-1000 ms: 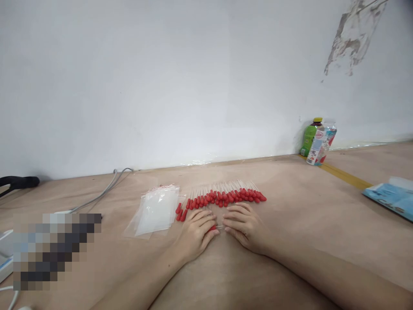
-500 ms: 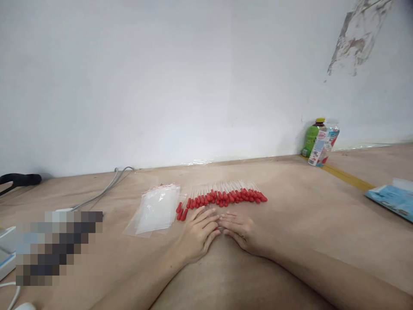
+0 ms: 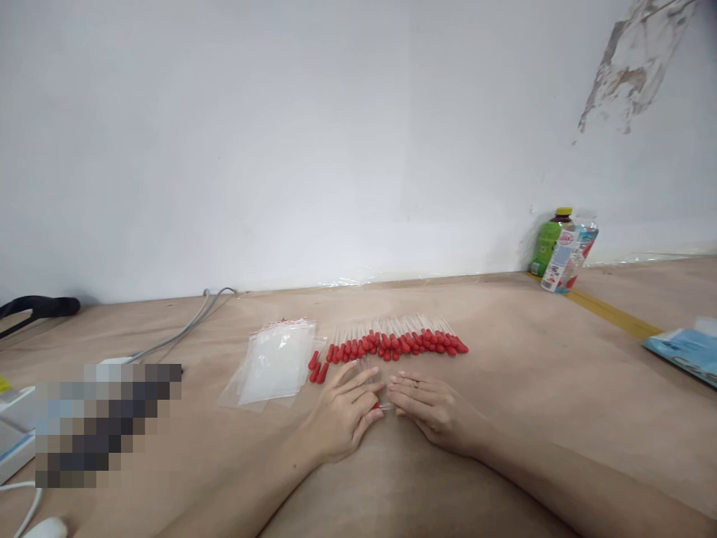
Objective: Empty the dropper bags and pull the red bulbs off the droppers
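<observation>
Between my hands lies a small clear plastic bag [image 3: 386, 408], mostly covered by my fingers. My left hand [image 3: 348, 411] is closed over its left part, and a bit of red, like a dropper bulb, shows by the thumb and fingertip. My right hand [image 3: 435, 409] pinches the bag's right edge, fingers together and thumb tucked below. Just beyond the fingertips is a row of droppers [image 3: 400, 342] with red bulbs towards me and thin pale stems pointing away. A few separate ones [image 3: 317, 370] lie at the row's left end. Left of them is a stack of clear zip bags [image 3: 274, 366].
Two bottles, one green [image 3: 544, 243] and one with a white label [image 3: 559, 261], stand by the wall at the right. A blue packet [image 3: 680, 353] lies at the right edge. Grey cables [image 3: 184, 329], a black object [image 3: 42, 306] and a blurred-out patch occupy the left.
My right hand has shifted slightly right, widening the gap between my hands, so more of the clear bag shows. My left hand stays nearly in place. The view has moved slightly.
</observation>
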